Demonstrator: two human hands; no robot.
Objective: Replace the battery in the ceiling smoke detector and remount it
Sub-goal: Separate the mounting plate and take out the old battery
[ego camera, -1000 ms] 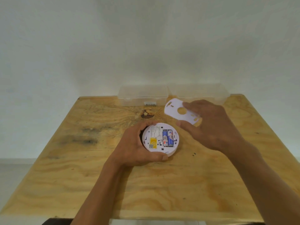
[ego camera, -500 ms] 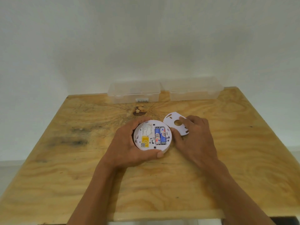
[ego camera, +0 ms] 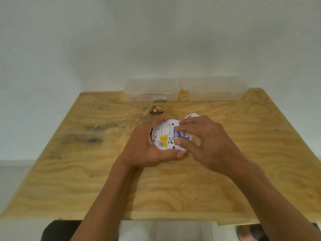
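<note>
**Fingers on the batteries**

On a plywood table, the left hand cups a white smoke detector lying back-side up. The right hand pinches thumb and forefinger at the ends of the blue batteries seated in its compartment. The mounting plate peeks out behind that hand. Two clear plastic boxes sit at the far edge.

We can make out only white letters, seemingly "CEL", on the blue battery in the smoke detector; its yellow sticker bears a small square code, and the white label's print is too blurred to read
</note>
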